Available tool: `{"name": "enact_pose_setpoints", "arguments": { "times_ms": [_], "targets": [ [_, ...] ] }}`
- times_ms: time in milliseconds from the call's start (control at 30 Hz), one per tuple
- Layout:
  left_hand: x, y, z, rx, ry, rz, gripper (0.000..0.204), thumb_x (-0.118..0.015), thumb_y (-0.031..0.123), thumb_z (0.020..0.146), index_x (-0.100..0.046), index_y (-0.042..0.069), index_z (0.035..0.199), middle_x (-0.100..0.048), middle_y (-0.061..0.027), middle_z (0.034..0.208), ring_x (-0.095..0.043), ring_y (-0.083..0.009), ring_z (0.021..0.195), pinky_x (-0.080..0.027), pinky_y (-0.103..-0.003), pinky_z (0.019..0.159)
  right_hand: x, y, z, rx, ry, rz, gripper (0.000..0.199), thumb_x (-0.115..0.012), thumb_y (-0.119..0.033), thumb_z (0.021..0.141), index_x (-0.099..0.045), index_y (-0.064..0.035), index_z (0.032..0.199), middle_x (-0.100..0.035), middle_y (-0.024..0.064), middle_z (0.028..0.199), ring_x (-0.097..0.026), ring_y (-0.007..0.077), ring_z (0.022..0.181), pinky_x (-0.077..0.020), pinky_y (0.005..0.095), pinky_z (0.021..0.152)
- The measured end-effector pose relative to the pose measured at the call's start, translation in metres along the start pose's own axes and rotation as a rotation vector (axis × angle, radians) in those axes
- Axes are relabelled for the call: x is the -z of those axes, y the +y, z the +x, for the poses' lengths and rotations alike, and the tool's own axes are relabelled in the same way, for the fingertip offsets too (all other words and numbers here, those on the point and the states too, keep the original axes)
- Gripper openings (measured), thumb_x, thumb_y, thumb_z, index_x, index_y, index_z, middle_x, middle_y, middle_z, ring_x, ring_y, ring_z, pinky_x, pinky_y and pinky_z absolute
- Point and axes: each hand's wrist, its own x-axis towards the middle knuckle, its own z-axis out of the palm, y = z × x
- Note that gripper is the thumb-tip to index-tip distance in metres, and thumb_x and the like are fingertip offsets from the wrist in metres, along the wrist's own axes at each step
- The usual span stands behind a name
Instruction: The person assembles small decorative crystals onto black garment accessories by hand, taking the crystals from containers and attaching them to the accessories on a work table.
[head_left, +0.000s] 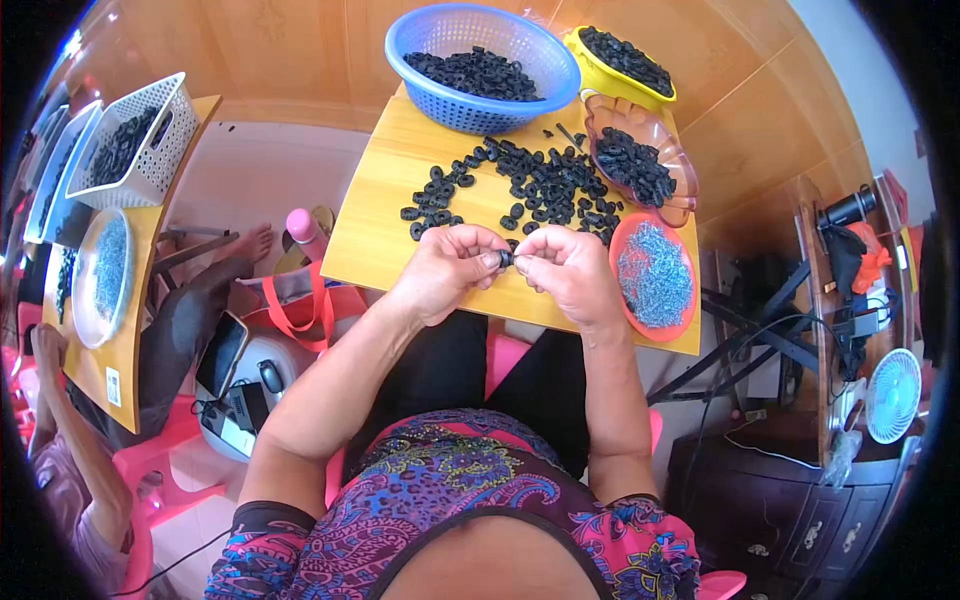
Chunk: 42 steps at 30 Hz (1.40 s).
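Observation:
Over the near edge of the yellow wooden table (365, 235), my two hands meet at a small black ring-shaped part (505, 259). My left hand (450, 265) pinches it between thumb and fingers. My right hand (570, 270) has thumb and fingertips pressed together at the part's right side; what they pinch is too small to make out. Just beyond my fingers lies a loose spread of black parts (550, 185). An orange-red plate (622, 300) heaped with small silvery metal pieces (655, 275) sits right of my right hand.
A blue basket (480, 112), a yellow basket (600, 70) and a scalloped brownish dish (683, 190) hold more black parts. At left, another person (80, 470) sits by a second table (150, 290) with a white basket (165, 160). A small fan (893, 395) stands at right.

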Motion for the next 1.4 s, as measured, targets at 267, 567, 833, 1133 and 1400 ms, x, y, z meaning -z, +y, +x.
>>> {"name": "enact_pose_setpoints", "arguments": {
  "times_ms": [267, 567, 833, 1133, 1400],
  "targets": [
    [-0.013, 0.008, -0.007, -0.098, 0.175, 0.728, 0.009, -0.060, 0.001, 0.083, -0.066, -0.003, 0.089, -0.062, -0.0043, 0.072, -0.052, -0.0091, 0.064, -0.043, -0.024, 0.060, -0.003, 0.000, 0.006, -0.053, -0.113, 0.013, 0.003, -0.063, 0.003, 0.078, -0.060, 0.0023, 0.079, -0.059, -0.0007, 0.068, -0.053, 0.0030, 0.060, -0.0417, 0.0190, 0.053],
    [-0.015, 0.011, -0.009, -0.240, 0.119, 0.876, 0.009, -0.060, 0.001, 0.083, -0.065, -0.003, 0.089, -0.064, -0.0072, 0.074, -0.054, -0.0093, 0.069, -0.045, -0.026, 0.064, 0.008, 0.005, 0.009, -0.055, -0.207, -0.019, 0.009, -0.064, 0.002, 0.079, -0.061, 0.0023, 0.087, -0.061, 0.0030, 0.073, -0.059, 0.0083, 0.063, -0.0488, 0.0216, 0.059],
    [-0.021, 0.013, -0.010, -0.131, 0.084, 0.769, 0.009, -0.060, -0.002, 0.083, -0.065, -0.003, 0.090, -0.065, -0.0069, 0.077, -0.055, -0.0080, 0.072, -0.046, -0.025, 0.065, 0.015, 0.025, 0.010, 0.002, -0.280, 0.243, 0.019, -0.070, -0.006, 0.079, -0.060, 0.0034, 0.092, -0.064, 0.0063, 0.080, -0.064, 0.0132, 0.071, -0.0526, 0.0244, 0.066],
    [-0.021, -0.013, -0.006, -0.091, 0.072, 0.705, 0.029, -0.058, -0.001, 0.086, -0.057, -0.004, 0.115, -0.060, -0.0021, 0.086, -0.054, -0.0082, 0.076, -0.046, -0.022, 0.072, 0.029, 0.008, -0.001, -0.020, -0.154, 0.022, 0.016, -0.060, 0.002, 0.083, -0.058, 0.0037, 0.098, -0.063, 0.0075, 0.075, -0.062, 0.0124, 0.065, -0.0516, 0.0252, 0.059],
    [-0.002, -0.009, 0.003, -0.349, 0.339, 0.963, 0.025, -0.064, 0.003, 0.081, -0.060, -0.005, 0.105, -0.062, -0.0091, 0.084, -0.057, -0.0142, 0.071, -0.047, -0.027, 0.067, 0.164, 0.013, 0.050, -0.033, 0.613, 0.102, 0.021, -0.055, -0.005, 0.089, -0.055, 0.0060, 0.107, -0.063, 0.0125, 0.084, -0.061, 0.0155, 0.066, -0.0532, 0.0256, 0.059]
  ]
}}
